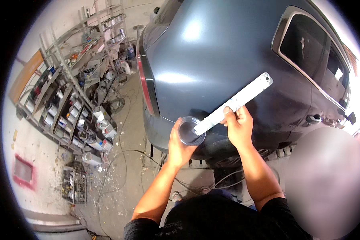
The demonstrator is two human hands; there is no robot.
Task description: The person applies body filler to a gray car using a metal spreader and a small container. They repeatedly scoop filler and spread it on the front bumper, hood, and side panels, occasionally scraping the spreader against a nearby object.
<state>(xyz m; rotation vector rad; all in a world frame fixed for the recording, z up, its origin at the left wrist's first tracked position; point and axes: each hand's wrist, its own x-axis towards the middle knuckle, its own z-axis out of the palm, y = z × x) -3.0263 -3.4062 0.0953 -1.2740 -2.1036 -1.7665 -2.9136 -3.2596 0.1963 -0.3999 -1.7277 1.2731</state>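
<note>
My left hand (179, 145) grips a small clear plastic cup (191, 131) with grey-blue paint in it. My right hand (238, 126) holds a long flat white stirring stick (236, 102), its lower end dipped into the cup and its upper end slanting up to the right. Both hands are raised in front of the rear quarter of a matte blue-grey car (212, 52).
A red tail light (145, 86) edges the car's rear. Metal shelves (74, 100) crowded with paint cans line the left wall. Hoses and cables (124, 160) trail over the dirty concrete floor. A crate (74, 186) lies near the wall. A blurred patch covers the lower right.
</note>
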